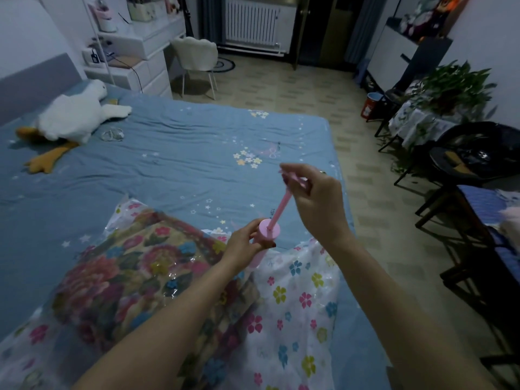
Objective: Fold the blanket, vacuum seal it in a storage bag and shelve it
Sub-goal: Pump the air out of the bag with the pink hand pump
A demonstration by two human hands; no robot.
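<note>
I am gripping the pump (263, 243) barrel with my left hand (243, 246), fingers curled round it just under its pink cap, and I am pinching the handle (292, 180) at the top of the drawn-out rod with my right hand (316, 198). The pump is standing tilted on the bag (295, 294), near its far edge, on the bed (168, 164).

The risk I am judging: the barrel is leaning, so if I am pushing the rod down off-line the foot could be lifting off the valve and letting air back in. I cannot see the valve itself; my hand and the barrel are covering it. The soft bed underneath is giving little support, so the pump could also be slipping sideways.

The bag is clear plastic printed with small flowers, and it is holding the folded blanket (132, 274), a big floral one, filling its left part. The right part is looking flat and slack. Whether the zip end is sealed I cannot tell.
</note>
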